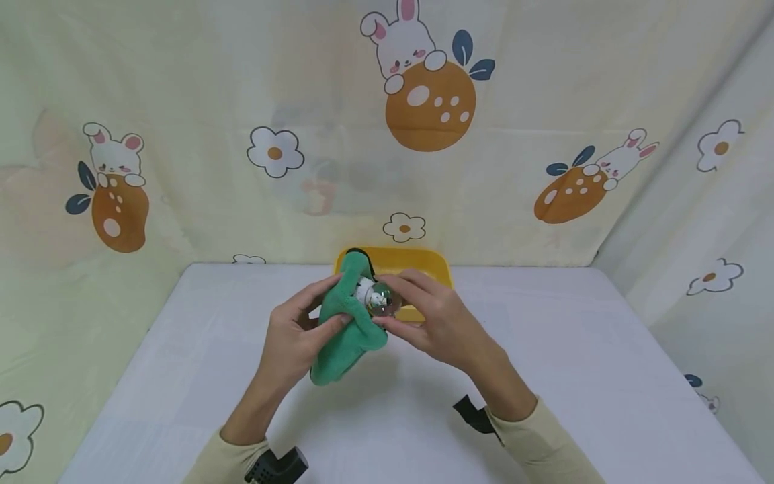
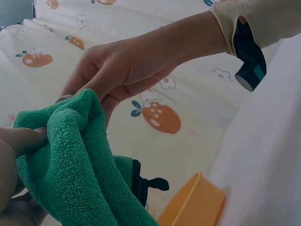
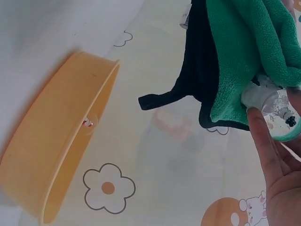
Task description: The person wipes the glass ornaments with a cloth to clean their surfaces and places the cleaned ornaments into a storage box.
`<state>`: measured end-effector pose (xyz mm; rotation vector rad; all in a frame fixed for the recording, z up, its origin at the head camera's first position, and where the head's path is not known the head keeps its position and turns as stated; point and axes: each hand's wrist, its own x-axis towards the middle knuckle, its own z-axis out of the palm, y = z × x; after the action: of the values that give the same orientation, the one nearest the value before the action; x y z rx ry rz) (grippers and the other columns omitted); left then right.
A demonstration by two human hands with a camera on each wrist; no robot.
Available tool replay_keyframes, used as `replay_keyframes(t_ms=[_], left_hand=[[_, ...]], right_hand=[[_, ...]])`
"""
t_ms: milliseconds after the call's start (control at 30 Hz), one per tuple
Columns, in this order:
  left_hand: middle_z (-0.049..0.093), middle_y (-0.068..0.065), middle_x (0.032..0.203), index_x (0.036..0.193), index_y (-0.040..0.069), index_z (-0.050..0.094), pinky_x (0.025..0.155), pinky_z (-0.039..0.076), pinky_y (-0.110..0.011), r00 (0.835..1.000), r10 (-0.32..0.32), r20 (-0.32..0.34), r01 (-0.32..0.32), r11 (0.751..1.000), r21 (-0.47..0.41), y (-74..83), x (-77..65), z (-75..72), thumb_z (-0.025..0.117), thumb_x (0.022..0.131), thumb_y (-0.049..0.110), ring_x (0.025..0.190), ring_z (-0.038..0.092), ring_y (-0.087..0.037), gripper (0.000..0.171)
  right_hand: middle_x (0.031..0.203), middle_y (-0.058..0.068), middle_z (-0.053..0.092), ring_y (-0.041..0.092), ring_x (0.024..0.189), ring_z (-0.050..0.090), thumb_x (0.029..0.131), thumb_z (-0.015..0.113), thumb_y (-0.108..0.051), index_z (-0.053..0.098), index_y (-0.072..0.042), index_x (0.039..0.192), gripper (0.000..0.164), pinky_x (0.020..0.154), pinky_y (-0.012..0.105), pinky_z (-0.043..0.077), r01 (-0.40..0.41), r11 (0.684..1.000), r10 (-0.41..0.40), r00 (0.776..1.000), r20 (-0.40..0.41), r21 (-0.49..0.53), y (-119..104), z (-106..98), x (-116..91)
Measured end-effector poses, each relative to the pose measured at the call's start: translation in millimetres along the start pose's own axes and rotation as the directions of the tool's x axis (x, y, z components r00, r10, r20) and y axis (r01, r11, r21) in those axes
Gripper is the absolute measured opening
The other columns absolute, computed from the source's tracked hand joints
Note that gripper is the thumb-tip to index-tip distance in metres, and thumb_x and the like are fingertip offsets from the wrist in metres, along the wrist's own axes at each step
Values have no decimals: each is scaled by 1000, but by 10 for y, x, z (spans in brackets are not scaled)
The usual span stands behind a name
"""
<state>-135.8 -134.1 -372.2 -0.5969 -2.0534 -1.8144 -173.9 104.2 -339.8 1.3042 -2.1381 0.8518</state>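
Observation:
My left hand (image 1: 300, 335) grips a green towel cloth (image 1: 345, 349) with black edging and a hanging loop, its thumb pressed on the near side. Partly wrapped in the cloth is a small snow globe (image 1: 379, 299) with a clear dome and a white base. My right hand (image 1: 444, 323) pinches the globe's dome between thumb and fingers. From the right wrist, the snow globe (image 3: 270, 101) shows its white base against the green cloth (image 3: 235, 52), with right-hand fingers (image 3: 262, 141) along it. In the left wrist view the cloth (image 2: 75, 160) hides the globe.
Behind the hands, a yellow plastic tub (image 1: 417, 257) stands at the back of the white-covered table (image 1: 532, 376). Inside the tub, the right wrist view shows another small clear globe (image 3: 88, 122). A curtain (image 1: 326, 81) printed with rabbits and flowers hangs behind the table.

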Motion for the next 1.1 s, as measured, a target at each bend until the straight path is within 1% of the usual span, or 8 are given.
replay_keyframes(t_ms=[100,333,467,600,700,867,1000,1100], left_hand=[[63,-10,136,140,5,60,87,60,-33,1000,-17,6,17,1000,-6,8,1,-8,76,87,-4,119,63,-23,55],[63,-11,136,140,5,59,87,60,-33,999,-45,20,45,999,-22,14,5,-23,75,89,-3,118,64,-22,54],[64,-10,135,140,4,59,88,60,-33,998,-61,22,62,998,-31,15,7,-40,75,89,-2,117,65,-22,53],[64,-8,133,140,7,59,89,60,-33,997,-78,18,79,996,-38,14,15,-50,74,91,0,117,64,-22,52],[65,-8,131,140,8,59,89,60,-33,996,-86,14,87,995,-53,19,22,-51,74,91,1,115,65,-23,51],[66,-8,129,139,9,60,88,60,-33,995,-98,13,99,993,-65,29,22,-52,73,92,1,112,65,-23,50],[65,-9,130,140,8,59,88,60,-33,995,-94,27,96,993,-65,27,16,-53,74,91,-1,112,65,-22,52],[65,-10,131,140,7,59,88,60,-33,996,-82,42,84,995,-61,11,11,-50,74,91,-1,113,65,-22,52]], right_hand=[[116,9,64,15,91,64,81,88,-18,63,-3,131,58,78,21,60,24,999,-24,1000,15,-31,3,-14,1],[117,9,62,19,100,64,78,89,-10,64,-6,132,60,79,21,59,104,994,-103,994,43,-38,-11,-53,11],[119,8,64,21,106,65,74,91,-9,68,-10,130,60,83,24,60,151,983,-147,988,44,-101,-19,-58,15],[123,8,65,23,110,66,73,90,-7,68,-13,131,62,85,27,60,168,976,-162,985,50,-141,-21,-67,13],[130,9,61,22,114,63,76,88,-4,64,-12,136,66,90,26,58,168,979,-158,984,86,-116,-17,-97,11],[137,9,55,20,120,60,81,84,-3,59,-9,142,66,94,25,57,199,978,-188,972,141,-68,7,-157,9],[134,9,58,21,118,61,81,85,-6,61,-6,139,63,93,23,56,203,977,-193,974,121,-70,19,-168,3],[131,10,61,20,111,65,80,87,-10,61,-4,138,64,84,20,58,174,983,-168,982,90,-65,26,-149,-3]])
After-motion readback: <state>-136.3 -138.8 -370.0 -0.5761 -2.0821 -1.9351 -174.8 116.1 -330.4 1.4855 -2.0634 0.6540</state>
